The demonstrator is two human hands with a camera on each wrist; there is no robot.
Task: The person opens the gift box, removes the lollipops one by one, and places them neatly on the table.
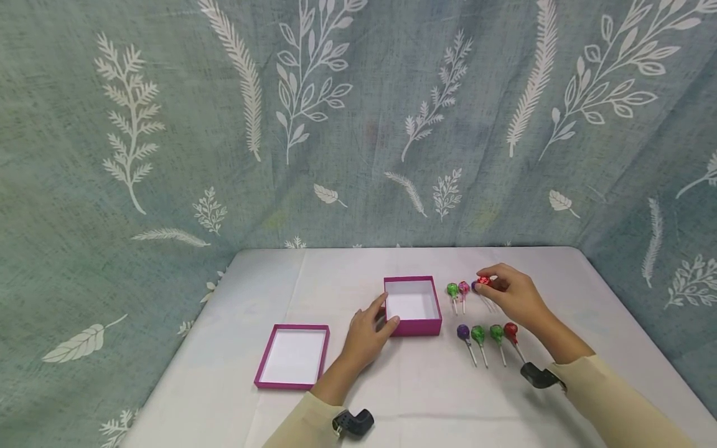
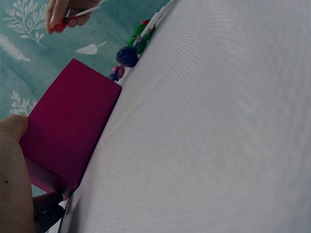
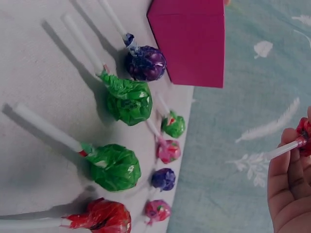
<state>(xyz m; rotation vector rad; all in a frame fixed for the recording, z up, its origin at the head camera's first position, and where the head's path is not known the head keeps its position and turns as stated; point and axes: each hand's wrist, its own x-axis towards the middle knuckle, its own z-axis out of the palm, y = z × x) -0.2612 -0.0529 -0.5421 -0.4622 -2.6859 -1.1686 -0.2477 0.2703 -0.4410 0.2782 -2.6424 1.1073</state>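
An open magenta box (image 1: 414, 328) with a white inside stands mid-table. My left hand (image 1: 366, 333) grips its near left corner, thumb on the front wall and fingers along the left side. My right hand (image 1: 515, 298) pinches a red lollipop (image 3: 304, 133) by its wrapped head, raised off the table, its white stick showing in the right wrist view. Below that hand lies the back row, with a green lollipop (image 3: 173, 124), a pink lollipop (image 3: 168, 151), a purple lollipop (image 3: 163, 179) and another pink lollipop (image 3: 158, 210).
A front row has a purple lollipop (image 1: 463, 332), two green lollipops (image 1: 478, 335) and a red lollipop (image 1: 511, 330), right of the box. The shallow magenta lid (image 1: 288, 386) lies at the left, white inside up. A leaf-patterned cloth (image 1: 358, 124) hangs behind the white table (image 1: 437, 404).
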